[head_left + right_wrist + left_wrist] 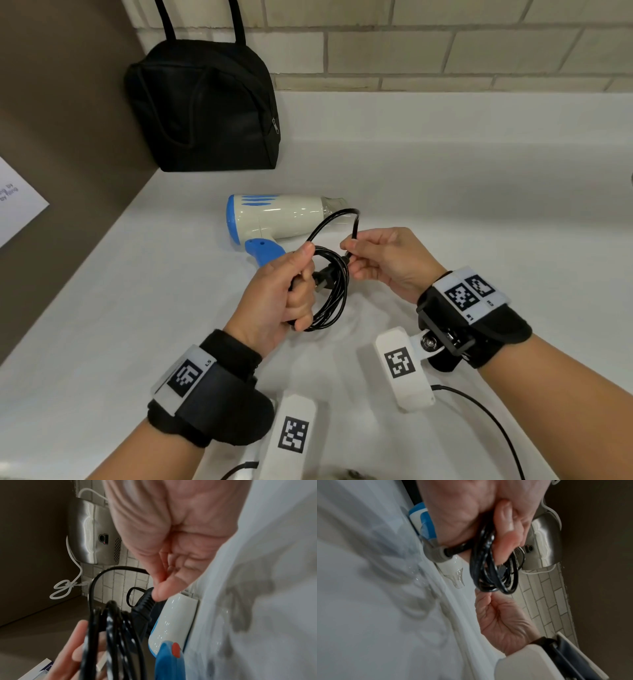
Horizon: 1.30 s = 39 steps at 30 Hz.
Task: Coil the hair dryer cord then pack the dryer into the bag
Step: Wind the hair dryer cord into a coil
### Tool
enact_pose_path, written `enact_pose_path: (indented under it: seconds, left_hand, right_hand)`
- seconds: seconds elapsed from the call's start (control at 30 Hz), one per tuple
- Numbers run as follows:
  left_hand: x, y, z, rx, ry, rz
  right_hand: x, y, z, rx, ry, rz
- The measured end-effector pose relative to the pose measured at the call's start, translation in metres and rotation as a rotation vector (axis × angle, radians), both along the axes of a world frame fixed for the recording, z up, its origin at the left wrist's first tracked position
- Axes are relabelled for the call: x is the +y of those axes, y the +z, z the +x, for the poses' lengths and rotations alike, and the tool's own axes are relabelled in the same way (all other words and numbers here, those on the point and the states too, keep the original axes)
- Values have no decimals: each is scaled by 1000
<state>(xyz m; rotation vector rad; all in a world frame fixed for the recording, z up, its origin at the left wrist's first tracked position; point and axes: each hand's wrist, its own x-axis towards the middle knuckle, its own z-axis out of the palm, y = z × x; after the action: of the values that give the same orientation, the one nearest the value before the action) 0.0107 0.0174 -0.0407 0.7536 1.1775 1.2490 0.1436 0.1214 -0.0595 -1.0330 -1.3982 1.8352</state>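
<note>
Both hands hold the cord [334, 287]: left fingers [301, 308] wrapped round its coils, right fingers [356, 255] pinching its loose end.

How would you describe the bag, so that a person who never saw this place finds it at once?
Look at the back left corner of the white counter, where the tiled wall meets the brown side panel. The bag stands there upright, behind the hair dryer. It alone is black fabric, with two handles and a zipper.

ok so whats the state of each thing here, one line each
cord: mostly coiled, one loose loop left
hair dryer: lying on its side on the counter, not packed
bag: upright against the wall; zip state unclear
left hand: grips the coil
right hand: pinches the loose cord
</note>
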Motion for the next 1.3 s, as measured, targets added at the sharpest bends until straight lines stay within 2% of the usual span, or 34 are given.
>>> enact_pose_path:
  seconds: [0.27, 0.4, 0.53, 0.7, 0.93, 1.07, 1.17, 1.23, 1.3]
  left_hand:
    - [2, -1, 9, 172, 193, 68]
    - [3, 0, 8, 216, 123, 70]
    - [0, 2, 7, 228, 25, 84]
    - [3, -3, 10, 166, 62, 83]
    - [9, -13, 11, 264, 162, 36]
    - [11, -17, 15, 297, 169, 0]
    - [12, -19, 16, 252, 186, -51]
    - [12, -19, 15, 187, 218, -69]
    - [11, -19, 14, 151, 232, -69]
  right_hand:
    - [9, -2, 5, 15, 20, 57]
    - [11, -4, 5, 17, 60, 94]
    - [12, -9, 1, 93, 100, 72]
    - [3, -4, -6, 140, 317, 52]
    - [-6, -8, -5, 70, 533, -44]
    - [-6, -14, -3, 48, 528, -127]
    - [-10, -12, -1, -21, 402, -113]
    - [-12, -5, 1, -127, 302, 28]
    - [-14, 5, 4, -271, 263, 255]
